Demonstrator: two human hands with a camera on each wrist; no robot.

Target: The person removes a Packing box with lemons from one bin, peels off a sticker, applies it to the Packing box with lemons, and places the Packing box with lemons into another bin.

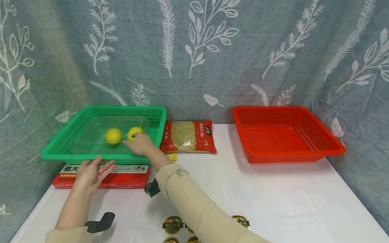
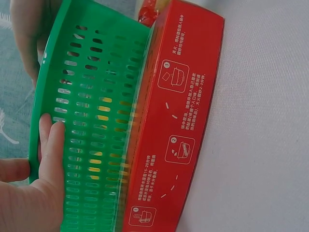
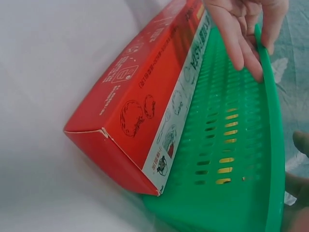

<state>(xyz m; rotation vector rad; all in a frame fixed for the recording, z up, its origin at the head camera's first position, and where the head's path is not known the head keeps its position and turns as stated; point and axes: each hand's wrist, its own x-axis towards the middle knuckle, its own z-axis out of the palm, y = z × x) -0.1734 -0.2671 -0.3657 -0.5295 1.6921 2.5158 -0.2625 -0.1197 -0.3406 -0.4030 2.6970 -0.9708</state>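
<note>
A green plastic basket [image 1: 53, 151] sits at the left of the table. Inside it, two round yellow balls [image 1: 113, 136] lie in a clear plastic tray [image 1: 91, 135]. My left hand [image 1: 92, 173] holds the basket's near rim, its thumb over the edge and its fingers along the outer wall, as both wrist views show. My right hand [image 1: 140, 143] reaches over the near right part of the rim. Its fingers are by the right-hand ball and partly cover it. In the right wrist view only some fingertips [image 3: 301, 142] show, so whether they pinch the clear tray is unclear.
A red box with Chinese print [image 1: 127, 181] lies beneath the basket's near side. A red bag of pasta [image 1: 188, 136] is right of the basket. A red basket [image 1: 278, 157] stands farther right. Round fruit stickers [image 1: 173, 225] lie near the front edge.
</note>
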